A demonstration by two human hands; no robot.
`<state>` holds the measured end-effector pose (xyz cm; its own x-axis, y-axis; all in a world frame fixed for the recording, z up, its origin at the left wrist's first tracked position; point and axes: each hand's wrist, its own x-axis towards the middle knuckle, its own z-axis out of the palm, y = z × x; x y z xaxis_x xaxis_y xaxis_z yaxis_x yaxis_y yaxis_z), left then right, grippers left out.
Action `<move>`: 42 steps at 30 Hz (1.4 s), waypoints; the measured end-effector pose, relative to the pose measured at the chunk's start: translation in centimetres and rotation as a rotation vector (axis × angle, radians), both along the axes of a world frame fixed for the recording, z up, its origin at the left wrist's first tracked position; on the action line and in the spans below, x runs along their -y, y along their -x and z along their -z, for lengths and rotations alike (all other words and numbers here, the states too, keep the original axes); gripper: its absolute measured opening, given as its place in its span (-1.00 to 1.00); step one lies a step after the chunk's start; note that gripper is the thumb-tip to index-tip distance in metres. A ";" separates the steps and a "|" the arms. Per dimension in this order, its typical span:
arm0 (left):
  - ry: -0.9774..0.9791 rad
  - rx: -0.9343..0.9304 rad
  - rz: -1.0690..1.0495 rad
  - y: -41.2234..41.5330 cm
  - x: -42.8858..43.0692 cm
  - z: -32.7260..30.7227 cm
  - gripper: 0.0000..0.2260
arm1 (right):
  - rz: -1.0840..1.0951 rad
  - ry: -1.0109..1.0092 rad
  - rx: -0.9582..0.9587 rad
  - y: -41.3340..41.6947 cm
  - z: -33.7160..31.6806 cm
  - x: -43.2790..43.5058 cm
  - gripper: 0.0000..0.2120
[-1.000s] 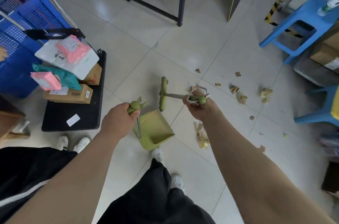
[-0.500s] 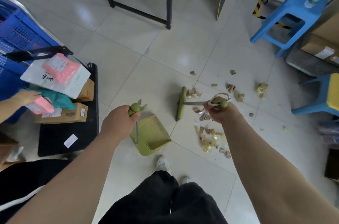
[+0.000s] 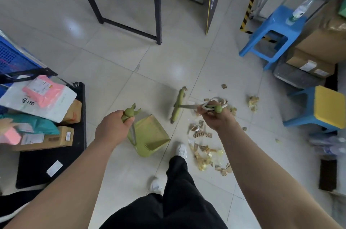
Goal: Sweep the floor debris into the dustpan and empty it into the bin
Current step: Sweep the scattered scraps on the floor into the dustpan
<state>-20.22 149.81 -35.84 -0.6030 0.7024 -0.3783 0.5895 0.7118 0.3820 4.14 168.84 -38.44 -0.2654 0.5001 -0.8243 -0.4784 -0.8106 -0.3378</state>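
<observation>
My left hand [image 3: 114, 129] grips the green rabbit-topped handle of a green dustpan [image 3: 149, 135], whose pan rests on the pale tiled floor in front of my feet. My right hand [image 3: 215, 116] grips the handle end of a green broom, with a white loop around it. The broom's head [image 3: 177, 106] stands on the floor just right of the dustpan. Scraps of cardboard and yellowish paper debris [image 3: 204, 151] lie scattered on the tiles right of the pan, below and beyond my right hand. No bin is in sight.
A black cart [image 3: 80, 116] loaded with parcels stands at the left, beside a blue crate [image 3: 13, 58]; another person's hand reaches in there. A black table frame [image 3: 158, 13] stands ahead. Blue stools [image 3: 273, 32] and cardboard boxes [image 3: 310, 63] crowd the right side.
The broom head has swung from left of the debris toward the right, away from the dustpan. More scraps now lie spread near my right foot. The dustpan has stayed put.
</observation>
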 end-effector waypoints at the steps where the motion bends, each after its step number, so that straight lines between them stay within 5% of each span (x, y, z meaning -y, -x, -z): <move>1: -0.005 0.001 -0.016 0.3 -1.0 0.1 -0.74 | -0.023 0.036 -0.065 0.7 0.1 -1.2 -0.81; 7: 0.006 -0.018 -0.068 1.4 -5.4 0.1 -0.75 | -0.214 0.249 -0.081 5.4 3.6 -6.9 -0.72; 10: 0.010 -0.028 -0.098 2.0 -8.1 0.2 -0.74 | -0.239 0.266 -0.098 7.7 4.7 -9.9 -0.83; 22: 0.021 -0.012 -0.064 1.9 -16.6 1.1 -0.77 | 0.149 0.413 -0.061 1.3 5.0 -19.5 -0.80; 29: 0.007 -0.025 -0.023 2.2 -20.6 0.6 -0.74 | 0.127 0.393 -0.017 -6.5 3.8 -17.4 -0.85; 42: 0.009 -0.013 0.210 4.5 -29.9 -0.7 -0.77 | 0.436 0.363 -0.108 -3.0 -0.1 -19.3 -0.75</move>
